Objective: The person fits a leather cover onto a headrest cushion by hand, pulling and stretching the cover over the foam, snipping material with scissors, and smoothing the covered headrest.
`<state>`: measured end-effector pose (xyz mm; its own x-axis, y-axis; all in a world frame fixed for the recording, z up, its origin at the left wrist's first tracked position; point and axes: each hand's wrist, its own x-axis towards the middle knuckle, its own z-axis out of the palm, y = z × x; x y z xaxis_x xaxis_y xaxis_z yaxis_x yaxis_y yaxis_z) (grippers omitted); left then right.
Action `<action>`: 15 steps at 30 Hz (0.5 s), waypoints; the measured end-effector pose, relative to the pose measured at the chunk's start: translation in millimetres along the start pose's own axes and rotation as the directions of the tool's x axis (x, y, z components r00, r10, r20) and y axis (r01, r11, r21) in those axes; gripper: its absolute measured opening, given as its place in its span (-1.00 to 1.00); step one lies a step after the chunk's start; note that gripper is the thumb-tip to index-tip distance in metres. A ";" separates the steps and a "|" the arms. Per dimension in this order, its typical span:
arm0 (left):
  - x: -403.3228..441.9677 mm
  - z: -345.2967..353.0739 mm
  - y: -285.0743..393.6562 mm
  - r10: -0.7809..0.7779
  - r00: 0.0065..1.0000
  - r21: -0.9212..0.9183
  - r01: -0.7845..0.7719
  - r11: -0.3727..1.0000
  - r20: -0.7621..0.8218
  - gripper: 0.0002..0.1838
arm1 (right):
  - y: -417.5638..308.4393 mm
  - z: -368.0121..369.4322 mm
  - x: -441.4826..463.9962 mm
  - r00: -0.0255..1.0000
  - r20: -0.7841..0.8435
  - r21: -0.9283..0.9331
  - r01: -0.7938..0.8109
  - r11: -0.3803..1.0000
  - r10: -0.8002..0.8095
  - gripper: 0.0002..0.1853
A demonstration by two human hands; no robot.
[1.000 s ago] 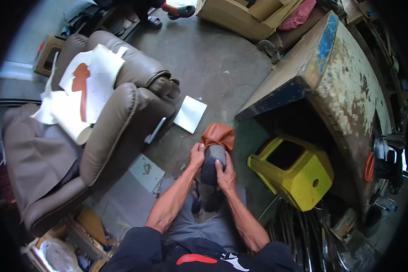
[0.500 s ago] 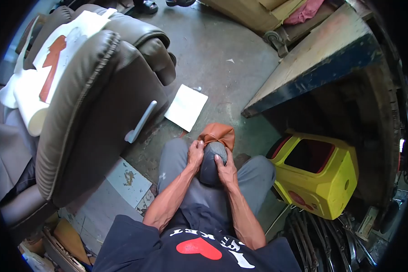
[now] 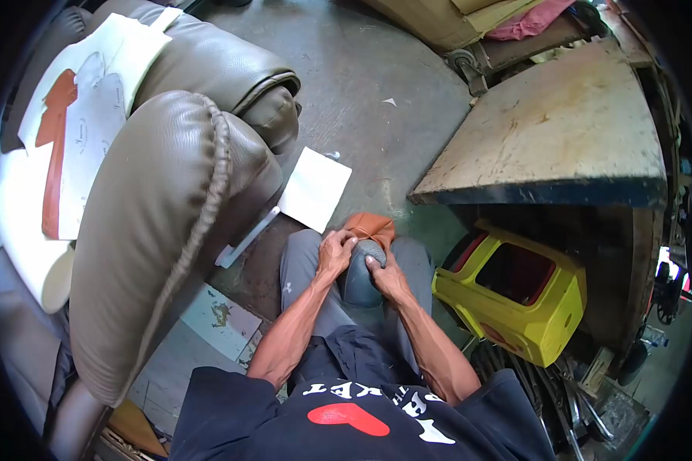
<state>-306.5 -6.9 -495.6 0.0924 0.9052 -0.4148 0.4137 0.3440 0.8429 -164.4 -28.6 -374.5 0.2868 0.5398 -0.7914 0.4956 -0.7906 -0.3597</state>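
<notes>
Left hand (image 3: 336, 253): fingers shifted inward, curled onto orange-brown leather (image 3: 373, 226), 12 o'clock of grey rounded form (image 3: 362, 287), apparently working its edge. Right hand (image 3: 389, 276): clamped on form, 3 o'clock.

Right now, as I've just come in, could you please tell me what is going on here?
A person is handling a dark grey piece with a soft orange-brown piece at its far end. The left hand is at the orange-brown material; the right hand grips the grey piece, thumb on its textured end. A brown padded seat stands to the left.
</notes>
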 end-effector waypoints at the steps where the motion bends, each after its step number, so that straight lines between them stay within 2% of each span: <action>1: 4.0 -0.8 0.8 -0.018 1.000 0.030 0.018 0.999 0.013 -0.73 | -5.6 -3.4 3.9 0.998 0.033 -0.051 -0.050 0.997 0.052 -0.06; 5: 16.2 2.9 4.8 -0.155 0.987 0.020 0.154 0.988 0.042 -0.72 | -13.6 -13.1 17.7 0.993 0.094 -0.071 -0.071 0.995 0.077 -0.02; 7: 25.5 3.8 9.0 -0.315 0.942 -0.001 0.317 0.948 0.113 -0.71 | -9.9 -14.2 33.2 0.982 0.150 -0.153 -0.094 0.984 0.117 0.00; 11: 34.9 4.3 3.2 -0.421 0.894 0.032 0.421 0.906 0.152 -0.72 | -6.1 -2.7 53.3 0.974 0.151 -0.145 -0.149 0.978 0.171 -0.04; 13: 43.3 9.3 -6.0 -0.466 0.869 -0.001 0.473 0.881 0.170 -0.72 | -22.6 -3.1 56.2 0.974 0.085 -0.262 -0.182 0.948 0.211 -0.09; 15: 42.6 14.8 -10.7 -0.455 0.870 -0.027 0.467 0.884 0.189 -0.71 | -20.4 0.1 64.2 0.966 0.064 -0.291 -0.222 0.931 0.250 -0.12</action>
<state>-293.6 24.3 -527.3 0.0636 0.5842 -0.8091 0.3847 0.7338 0.5600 -156.1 22.1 -418.0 0.3490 0.3051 -0.8860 0.6358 -0.7717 -0.0153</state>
